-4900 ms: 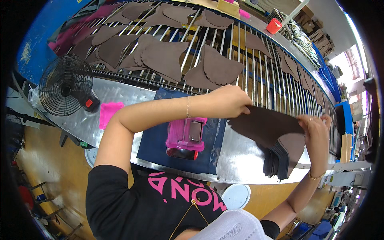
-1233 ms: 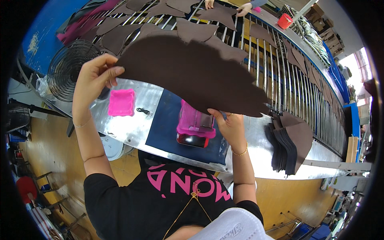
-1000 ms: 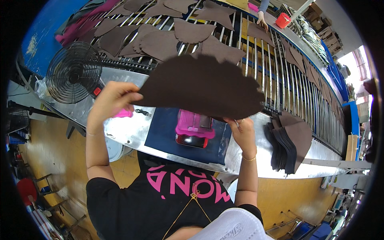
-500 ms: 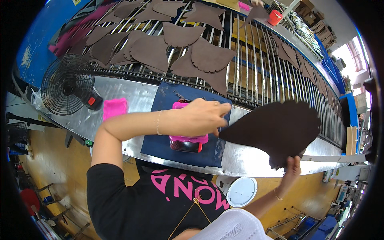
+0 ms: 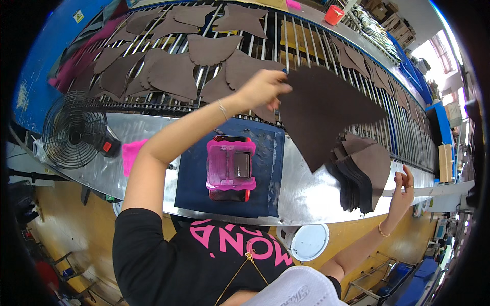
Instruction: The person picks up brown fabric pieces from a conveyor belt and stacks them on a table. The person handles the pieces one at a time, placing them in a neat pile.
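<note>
My left hand (image 5: 263, 87) reaches across the bench and pinches the corner of a large dark brown cut piece (image 5: 326, 112), which hangs tilted above the roller rack. Just below and right of it lies a stack of same-shaped brown pieces (image 5: 360, 176) on the metal bench. My right hand (image 5: 403, 184) hovers off the bench's near edge, right of the stack, fingers apart and holding nothing. A pink boxy device (image 5: 229, 166) sits on a navy mat (image 5: 265, 153) under my left forearm.
Several brown cut pieces (image 5: 173, 71) lie spread on the roller rack (image 5: 306, 46) behind the bench. A black wire fan (image 5: 74, 130) and a pink cloth (image 5: 133, 153) sit at the left. A red cup (image 5: 334, 14) stands far back, and a white round lid (image 5: 306, 242) sits below the bench.
The brown piece, first spread between both hands over the mat, has swung to the right. My right hand let it go and dropped beside the stack; my left hand alone now holds it.
</note>
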Tool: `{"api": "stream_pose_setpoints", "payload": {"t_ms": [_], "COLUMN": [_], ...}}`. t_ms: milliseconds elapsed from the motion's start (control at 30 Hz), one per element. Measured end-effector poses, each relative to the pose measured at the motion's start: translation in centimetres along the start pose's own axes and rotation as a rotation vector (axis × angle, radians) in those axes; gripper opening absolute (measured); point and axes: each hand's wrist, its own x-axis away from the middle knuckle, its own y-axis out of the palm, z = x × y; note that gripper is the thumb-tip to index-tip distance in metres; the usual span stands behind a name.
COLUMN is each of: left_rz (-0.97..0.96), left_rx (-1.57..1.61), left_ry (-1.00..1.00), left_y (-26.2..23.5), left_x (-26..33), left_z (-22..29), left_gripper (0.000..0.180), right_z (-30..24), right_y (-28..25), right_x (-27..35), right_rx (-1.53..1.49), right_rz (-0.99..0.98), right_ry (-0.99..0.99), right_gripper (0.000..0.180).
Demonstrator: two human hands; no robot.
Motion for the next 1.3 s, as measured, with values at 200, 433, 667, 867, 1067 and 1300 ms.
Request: {"api": "stream_pose_setpoints", "payload": {"t_ms": [200, 433, 667, 867, 1067, 1300], "left_rz": [0.281, 0.426, 0.527, 0.283, -0.11, -0.023], "left_rx": [0.052, 0.01, -0.482, -0.347, -0.431, -0.097], "left_ry": [-0.22, -0.309, -0.213, -0.111, -0.027, 0.132], "left_y": [-8.7, -13.5, -13.3, -11.6, -5.8, -4.0], "left_x": [-5.1, -7.7, -5.1, 1.3, 6.3, 13.3], "left_z": [-8.9, -15.7, -12.2, -5.3, -0.6, 4.9], "left_gripper": [0.041, 0.051, 0.065, 0.057, 0.056, 0.067], "right_z": [20.1, 21.2, 21.2, 15.0, -3.6, -14.1], "right_y": [2.4, 4.8, 4.0, 3.5, -0.1, 9.9], "right_x": [1.6, 2.8, 2.3, 1.1, 2.2, 5.8], "right_rx": [0.439, 0.467, 0.555, 0.721, -0.009, -0.995], "right_rz": [-0.068, -0.17, -0.109, -0.185, -0.039, -0.231], "right_ry": [0.291, 0.473, 0.486, 0.39, 0.151, 0.052], "right_gripper": [0.045, 0.06, 0.062, 0.04, 0.029, 0.014]}}
